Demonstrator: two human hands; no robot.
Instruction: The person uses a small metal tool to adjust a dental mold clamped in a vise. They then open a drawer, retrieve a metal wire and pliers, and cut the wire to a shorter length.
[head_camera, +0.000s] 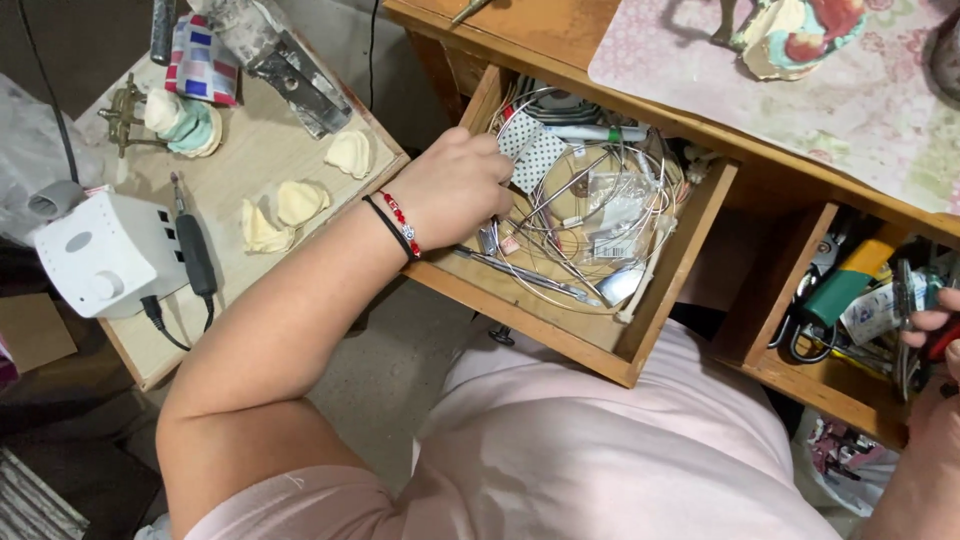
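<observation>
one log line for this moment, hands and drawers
left hand: inside open drawer, fingers among coiled wire | right hand: at second drawer, gripping red-handled pliers

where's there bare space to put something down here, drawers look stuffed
Bare board lies between the plaster casts and the white control box. The pink mat is free below the figurine. Both drawers are crowded: wire coils by the left hand, tools by the right hand.
</observation>
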